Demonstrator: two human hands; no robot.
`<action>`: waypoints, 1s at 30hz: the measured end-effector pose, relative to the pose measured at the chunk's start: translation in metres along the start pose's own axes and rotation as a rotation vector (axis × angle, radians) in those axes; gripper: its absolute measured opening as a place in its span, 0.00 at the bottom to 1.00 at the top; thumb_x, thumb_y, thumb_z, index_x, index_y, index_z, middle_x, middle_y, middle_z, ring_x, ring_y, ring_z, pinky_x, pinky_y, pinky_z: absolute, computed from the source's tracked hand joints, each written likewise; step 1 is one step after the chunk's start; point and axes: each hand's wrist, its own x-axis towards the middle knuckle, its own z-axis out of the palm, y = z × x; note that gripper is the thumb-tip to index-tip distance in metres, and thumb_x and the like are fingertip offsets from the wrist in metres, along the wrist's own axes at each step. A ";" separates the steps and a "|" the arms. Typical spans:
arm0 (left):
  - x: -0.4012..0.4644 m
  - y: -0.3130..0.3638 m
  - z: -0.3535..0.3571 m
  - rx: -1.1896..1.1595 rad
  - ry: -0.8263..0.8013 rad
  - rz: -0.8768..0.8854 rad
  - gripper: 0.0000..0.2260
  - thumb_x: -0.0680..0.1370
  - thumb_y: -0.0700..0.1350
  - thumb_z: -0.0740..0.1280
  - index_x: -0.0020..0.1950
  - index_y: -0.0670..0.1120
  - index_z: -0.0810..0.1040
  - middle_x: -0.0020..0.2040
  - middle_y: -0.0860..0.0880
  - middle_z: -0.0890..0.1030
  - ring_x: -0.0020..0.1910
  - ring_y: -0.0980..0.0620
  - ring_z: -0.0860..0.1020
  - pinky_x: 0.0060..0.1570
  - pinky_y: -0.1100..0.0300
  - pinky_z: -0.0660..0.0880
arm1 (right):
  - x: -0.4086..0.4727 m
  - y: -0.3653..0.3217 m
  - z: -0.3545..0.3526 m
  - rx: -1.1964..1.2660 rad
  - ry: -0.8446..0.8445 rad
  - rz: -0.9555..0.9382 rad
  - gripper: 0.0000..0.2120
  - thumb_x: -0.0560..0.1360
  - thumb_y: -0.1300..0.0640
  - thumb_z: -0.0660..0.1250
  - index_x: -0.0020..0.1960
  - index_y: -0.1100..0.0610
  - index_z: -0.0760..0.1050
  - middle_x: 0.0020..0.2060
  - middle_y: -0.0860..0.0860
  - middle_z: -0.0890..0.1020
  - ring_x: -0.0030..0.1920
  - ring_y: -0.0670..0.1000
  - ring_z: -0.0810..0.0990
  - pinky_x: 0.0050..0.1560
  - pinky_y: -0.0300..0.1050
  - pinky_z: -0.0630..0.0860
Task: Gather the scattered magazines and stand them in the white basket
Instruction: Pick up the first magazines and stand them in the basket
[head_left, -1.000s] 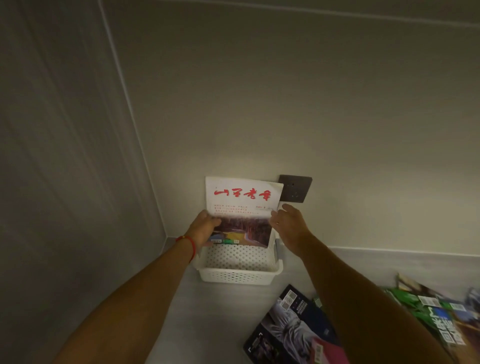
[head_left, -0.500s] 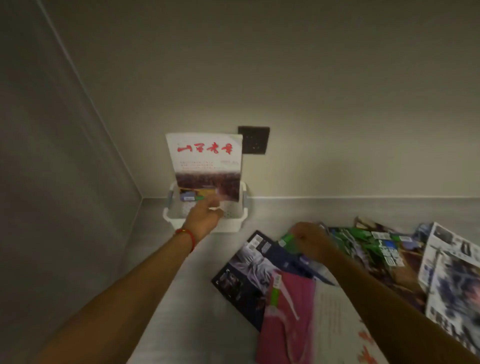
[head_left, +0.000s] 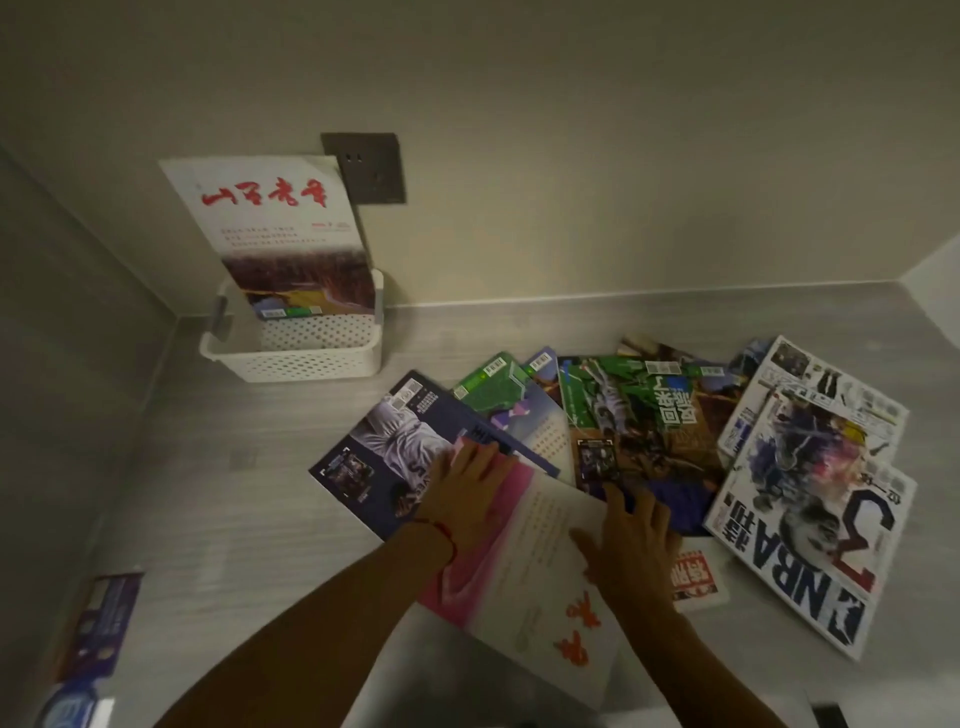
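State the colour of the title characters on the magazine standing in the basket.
Red, on the magazine in the head view.

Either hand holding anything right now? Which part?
Nothing gripped. Left hand and right hand lie flat on the pink-and-white magazine, left on its pink edge, right on its white page.

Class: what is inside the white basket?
One magazine with red calligraphy stands upright in the white basket, leaning on the wall. Its bottom edge is hidden by the basket.

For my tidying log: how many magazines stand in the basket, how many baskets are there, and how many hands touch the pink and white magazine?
Magazines standing in the white basket: 1, the red-titled magazine
White baskets: 1
Hands on the pink and white magazine: 2, left hand and right hand
Total: 4
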 end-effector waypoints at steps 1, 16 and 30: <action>0.002 0.002 -0.003 0.040 0.032 0.006 0.35 0.76 0.56 0.64 0.79 0.54 0.51 0.77 0.47 0.58 0.77 0.39 0.54 0.73 0.36 0.51 | 0.003 0.002 -0.002 0.002 0.015 -0.012 0.32 0.70 0.37 0.68 0.68 0.47 0.63 0.66 0.52 0.67 0.67 0.57 0.64 0.65 0.59 0.65; -0.072 -0.038 -0.072 -0.653 0.308 -0.229 0.14 0.81 0.43 0.62 0.65 0.55 0.76 0.59 0.48 0.82 0.58 0.46 0.80 0.59 0.48 0.76 | 0.060 -0.055 -0.078 0.452 0.222 -0.361 0.23 0.74 0.44 0.69 0.65 0.52 0.71 0.63 0.54 0.72 0.65 0.57 0.68 0.65 0.56 0.66; -0.128 -0.218 -0.171 -1.361 0.722 -0.292 0.10 0.81 0.40 0.63 0.61 0.47 0.78 0.60 0.47 0.82 0.57 0.46 0.81 0.57 0.46 0.79 | 0.068 -0.265 -0.142 0.800 0.101 -0.615 0.13 0.79 0.53 0.66 0.60 0.57 0.79 0.54 0.52 0.84 0.49 0.48 0.82 0.44 0.38 0.78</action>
